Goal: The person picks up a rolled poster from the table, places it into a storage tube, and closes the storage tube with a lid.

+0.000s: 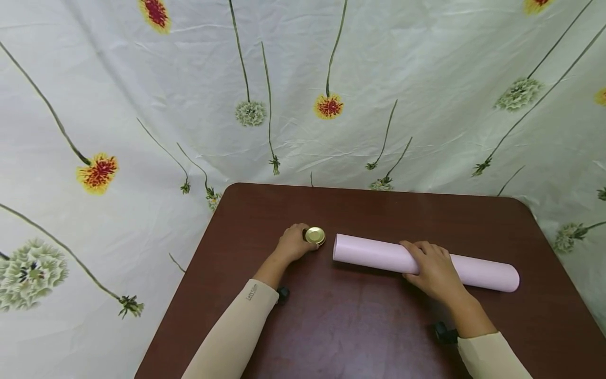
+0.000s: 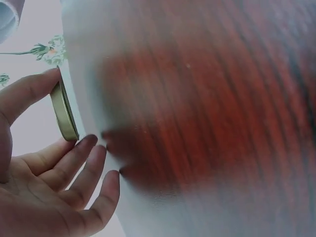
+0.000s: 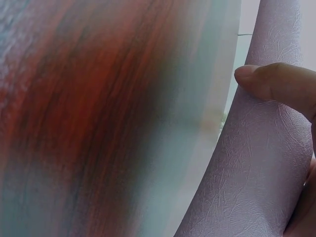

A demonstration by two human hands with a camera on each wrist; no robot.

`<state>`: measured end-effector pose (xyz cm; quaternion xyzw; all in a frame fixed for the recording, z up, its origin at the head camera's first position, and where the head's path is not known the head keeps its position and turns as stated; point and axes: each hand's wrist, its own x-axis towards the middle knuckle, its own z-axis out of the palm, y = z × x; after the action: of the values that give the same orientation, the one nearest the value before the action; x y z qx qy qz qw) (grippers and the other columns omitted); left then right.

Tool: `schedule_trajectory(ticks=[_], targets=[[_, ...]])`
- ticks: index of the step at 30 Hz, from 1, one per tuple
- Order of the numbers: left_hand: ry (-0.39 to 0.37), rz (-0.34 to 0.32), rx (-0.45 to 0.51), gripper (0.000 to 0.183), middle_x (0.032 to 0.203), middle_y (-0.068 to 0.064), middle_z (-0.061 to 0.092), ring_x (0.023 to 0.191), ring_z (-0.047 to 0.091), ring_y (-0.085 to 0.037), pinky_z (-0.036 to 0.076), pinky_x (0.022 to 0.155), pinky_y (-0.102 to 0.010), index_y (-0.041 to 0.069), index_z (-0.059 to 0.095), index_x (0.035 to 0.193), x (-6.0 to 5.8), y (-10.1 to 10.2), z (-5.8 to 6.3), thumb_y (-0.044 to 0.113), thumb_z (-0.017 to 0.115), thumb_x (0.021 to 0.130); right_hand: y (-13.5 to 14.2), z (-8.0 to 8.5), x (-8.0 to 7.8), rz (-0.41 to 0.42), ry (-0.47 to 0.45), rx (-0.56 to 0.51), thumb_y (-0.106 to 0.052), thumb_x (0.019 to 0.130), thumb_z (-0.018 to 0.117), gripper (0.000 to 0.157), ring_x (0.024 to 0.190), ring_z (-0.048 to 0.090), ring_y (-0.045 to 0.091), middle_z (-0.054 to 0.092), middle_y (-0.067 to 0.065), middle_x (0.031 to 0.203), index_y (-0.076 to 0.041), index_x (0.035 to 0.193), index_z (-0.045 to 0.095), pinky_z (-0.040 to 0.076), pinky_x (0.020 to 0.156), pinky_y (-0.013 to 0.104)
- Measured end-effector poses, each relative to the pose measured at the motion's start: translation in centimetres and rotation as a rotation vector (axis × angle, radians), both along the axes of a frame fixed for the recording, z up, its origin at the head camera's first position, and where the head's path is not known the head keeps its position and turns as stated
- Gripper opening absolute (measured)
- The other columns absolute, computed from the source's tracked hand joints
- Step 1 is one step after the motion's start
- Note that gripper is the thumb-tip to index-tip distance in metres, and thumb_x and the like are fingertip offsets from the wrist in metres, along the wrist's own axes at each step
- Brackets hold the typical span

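Left hand and right hand each hold something over the brown bench. The left hand pinches a round gold lid by its edge, with the thumb on one side and a finger on the other. Its other fingers are bent a little and spread apart. I cannot tell if the lid touches the bench. The right hand grips a long pink tube near its middle, with the thumb pressed on the bumpy side. One end of the tube is near the lid, but they are apart. The tube slants, so its right end is closer to the person. Cream sleeves cover the arms, and each wrist has a dark band. Behind the bench hangs a pale cloth with flowers on it.
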<state>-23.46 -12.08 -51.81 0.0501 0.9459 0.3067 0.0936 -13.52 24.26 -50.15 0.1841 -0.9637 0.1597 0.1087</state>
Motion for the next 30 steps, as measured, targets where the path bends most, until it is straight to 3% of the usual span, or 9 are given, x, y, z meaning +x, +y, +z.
schedule_trajectory(ticks=[5,13,22,30], targets=[[-0.033,-0.003,0.075,0.058,0.124,-0.011,0.068,0.113,0.063,-0.028,0.049,0.098,-0.045,0.006,0.061,0.131,0.1,0.0,0.3,0.027,0.083,0.081,0.1,0.1,-0.1,0.002,0.001,-0.006,-0.020,0.072,0.090,0.078,0.114,0.058,0.044,0.063,0.018,0.117,-0.014,0.141,0.054,0.038,0.099,0.065],[0.006,-0.070,0.124,0.053,0.112,-0.006,0.070,0.099,0.063,-0.020,0.050,0.088,-0.040,0.009,0.063,0.126,0.4,0.3,1.2,0.025,0.083,0.080,0.1,0.2,-0.4,-0.001,0.007,-0.008,-0.020,0.072,0.090,0.078,0.113,0.059,0.044,0.063,0.018,0.117,-0.014,0.141,0.054,0.038,0.099,0.065],[0.035,-0.122,0.137,0.057,0.122,-0.011,0.069,0.114,0.064,-0.027,0.049,0.099,-0.045,0.007,0.062,0.129,1.3,1.1,2.7,0.023,0.085,0.080,0.4,0.4,-0.6,-0.022,-0.033,0.000,-0.021,0.074,0.089,0.079,0.117,0.057,0.044,0.062,0.018,0.120,-0.015,0.144,0.051,0.036,0.102,0.066],[0.039,-0.130,0.145,0.060,0.127,-0.010,0.067,0.118,0.062,-0.027,0.049,0.102,-0.045,0.007,0.060,0.132,1.7,1.2,3.1,0.021,0.085,0.079,0.5,0.4,-0.7,-0.021,-0.025,-0.014,-0.020,0.074,0.089,0.078,0.115,0.058,0.043,0.062,0.018,0.119,-0.015,0.143,0.052,0.036,0.102,0.066]])
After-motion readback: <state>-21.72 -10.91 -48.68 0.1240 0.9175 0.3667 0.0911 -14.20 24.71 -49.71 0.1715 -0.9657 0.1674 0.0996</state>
